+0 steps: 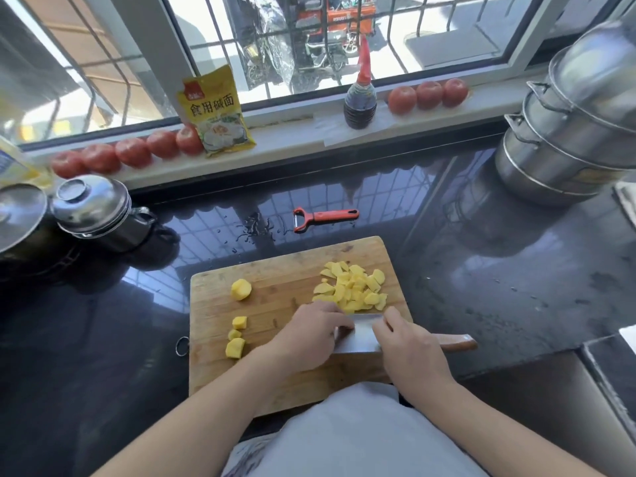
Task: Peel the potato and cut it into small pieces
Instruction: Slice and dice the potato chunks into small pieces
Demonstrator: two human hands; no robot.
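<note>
Board [275,383]: on dark counter | Cleaver [358,333]: blade on board, just below heap | My left hand [309,333]: fingers curled against blade's left face | My right hand [411,352]: fingers curled over blade, by handle | Potato: cut heap [352,287] upper right; four chunks [237,325] at left | Peeler [325,217]: on counter beyond board

8 tomatoes [161,144], 4 large potato chunks [241,289], 1 peeler [323,217], 1 cleaver [358,333]

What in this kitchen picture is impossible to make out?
Head view only:
- Anything under the left hand: its own back hides it.
- Cleaver edge: both hands cover it.
- Right hand fingers: partly behind the blade.
- Pot lid and stacked steamer: cut by the frame edges.
</note>
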